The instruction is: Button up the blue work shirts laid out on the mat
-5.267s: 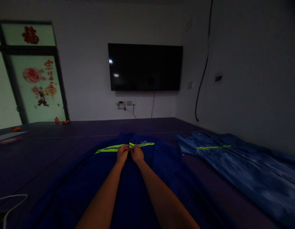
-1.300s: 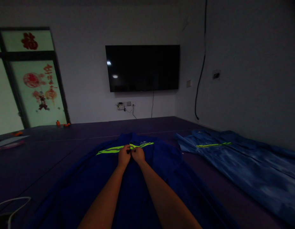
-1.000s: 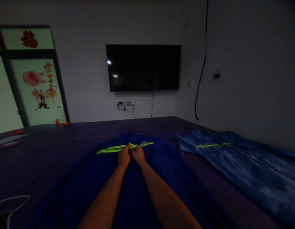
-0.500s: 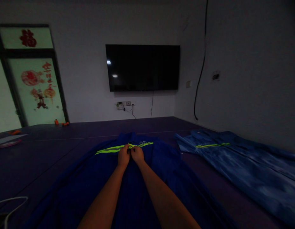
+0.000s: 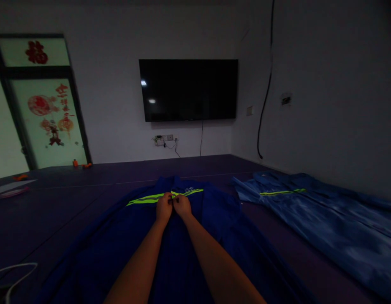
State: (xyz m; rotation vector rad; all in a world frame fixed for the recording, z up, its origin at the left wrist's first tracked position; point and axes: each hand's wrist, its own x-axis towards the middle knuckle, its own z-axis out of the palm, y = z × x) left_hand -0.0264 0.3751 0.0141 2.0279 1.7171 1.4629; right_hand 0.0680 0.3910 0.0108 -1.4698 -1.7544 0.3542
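A dark blue work jacket (image 5: 221, 219) with yellow-green stripes across the chest lies spread out in front of me, its collar at the far end. My left hand (image 5: 164, 207) is closed on the jacket's front at the stripes, near the middle line. Close beside it, my right hand (image 5: 183, 205) pinches the front edge from the other side. The fingertips of both hands nearly meet. What exactly sits between them, button or cloth edge, is too dark and small to make out.
To the right lies a faded blue jacket (image 5: 322, 223) with a yellow-green stripe. Both rest on a purple surface (image 5: 97, 177). A white cable (image 5: 21, 266) is at lower left. Small orange things (image 5: 87, 166) lie near the door, and a television (image 5: 189, 90) hangs on the wall.
Almost nothing differs. Both hands stay at the same spot on the jacket front, with only a slight shift of the fingers and of the camera view.
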